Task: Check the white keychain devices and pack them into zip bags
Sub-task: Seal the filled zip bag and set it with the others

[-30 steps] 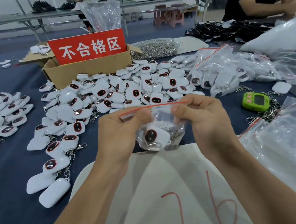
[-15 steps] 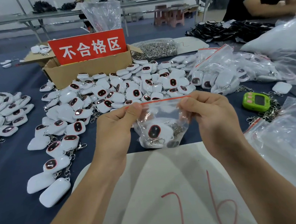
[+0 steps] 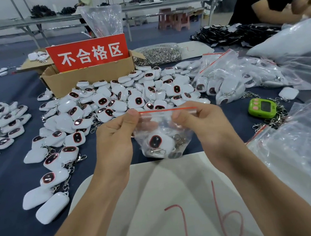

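- Plainly, free room is tight: a pile of loose white devices (image 3: 129, 97) lies against the near wall of the cardboard box (image 3: 89, 78), and the widest bare stretch of dark blue table cloth (image 3: 7, 181) runs to the near left of the box.
- To the near right of the box, a heap of filled bags (image 3: 229, 79) and a large clear plastic sack (image 3: 298, 151) crowd that side; a green timer (image 3: 262, 107) sits between them.
- The zip bag (image 3: 161, 123) is held up on the near side of the box, at the far edge of a white sheet (image 3: 168, 193) marked in red.
- The left hand (image 3: 114, 139) pinches the bag's red-striped top at its left end; the right hand (image 3: 209, 127) pinches the same strip further right.
- A white keychain device (image 3: 158, 142) with its clip sits in the bag's bottom, below both pinches, dark face toward the camera.
- The box carries a red sign (image 3: 89, 52); beyond it stand metal-framed tables, and another person's arm (image 3: 274, 16) shows to the far right of the box.
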`<state>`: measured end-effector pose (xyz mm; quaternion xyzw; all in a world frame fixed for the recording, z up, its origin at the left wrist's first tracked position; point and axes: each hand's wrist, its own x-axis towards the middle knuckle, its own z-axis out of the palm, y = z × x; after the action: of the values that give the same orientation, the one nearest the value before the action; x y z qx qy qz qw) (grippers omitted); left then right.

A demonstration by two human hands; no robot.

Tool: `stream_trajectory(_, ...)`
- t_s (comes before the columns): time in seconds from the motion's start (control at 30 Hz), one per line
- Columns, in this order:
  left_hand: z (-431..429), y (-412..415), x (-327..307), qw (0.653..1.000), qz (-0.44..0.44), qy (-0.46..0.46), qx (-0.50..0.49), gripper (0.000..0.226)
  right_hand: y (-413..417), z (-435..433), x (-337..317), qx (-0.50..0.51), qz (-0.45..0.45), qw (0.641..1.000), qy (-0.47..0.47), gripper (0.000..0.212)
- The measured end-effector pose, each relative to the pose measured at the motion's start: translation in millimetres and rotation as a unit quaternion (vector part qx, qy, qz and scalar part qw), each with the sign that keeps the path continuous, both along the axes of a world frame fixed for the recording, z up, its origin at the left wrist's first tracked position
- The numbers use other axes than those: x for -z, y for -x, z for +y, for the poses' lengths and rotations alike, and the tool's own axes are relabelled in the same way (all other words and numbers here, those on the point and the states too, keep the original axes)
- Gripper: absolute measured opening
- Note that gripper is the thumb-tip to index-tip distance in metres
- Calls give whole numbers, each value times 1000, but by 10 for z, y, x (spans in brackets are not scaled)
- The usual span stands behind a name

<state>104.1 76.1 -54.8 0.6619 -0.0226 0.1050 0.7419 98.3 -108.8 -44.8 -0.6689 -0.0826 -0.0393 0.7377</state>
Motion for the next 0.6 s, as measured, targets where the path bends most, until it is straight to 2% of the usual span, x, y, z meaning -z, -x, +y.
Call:
stream_trajectory(0.07, -17, -2, 11, 999, -12, 0, -30, 34, -10, -49, 28, -100, 24, 988, 112, 37)
stream_trajectory(0.13, -41, -1, 8, 998, -14, 16, -57, 37, -7, -65, 70, -180, 43, 960, 212, 56)
stream_trajectory(0.17, -60, 7, -6, 998, -12, 29, -61, 39, -10, -65, 87, -164, 47, 956, 240, 58)
stream_trajectory(0.23, -88, 27, -35, 999, -10, 37, -26, 31, -16, -69, 96, -88, 39, 968, 230, 47)
stream_trajectory(0.3, -129, 40, -59, 997, -13, -5, 75, 18, -27, -108, 98, -51, 21, 981, 185, 33)
stream_trajectory(0.4, -275, -28, -18, 974, 41, -98, 198, 40, -83, -284, 55, 20, 64, 988, 136, 14)
stream_trajectory(0.47, -447, -127, 18, 966, 77, -134, 208, 42, -149, -479, 17, 72, 98, 986, 110, 15)
stream_trajectory(0.5, -563, -191, 34, 966, 82, -139, 201, 35, -184, -581, 0, 102, 102, 983, 110, 15)
stream_trajectory(0.57, -834, -356, 58, 973, 89, -110, 182, 16, -255, -764, -54, 179, 104, 967, 148, 18)
stream_trajectory(0.6, -987, -447, 76, 976, 100, -83, 177, 12, -287, -835, -95, 216, 110, 954, 175, 31)
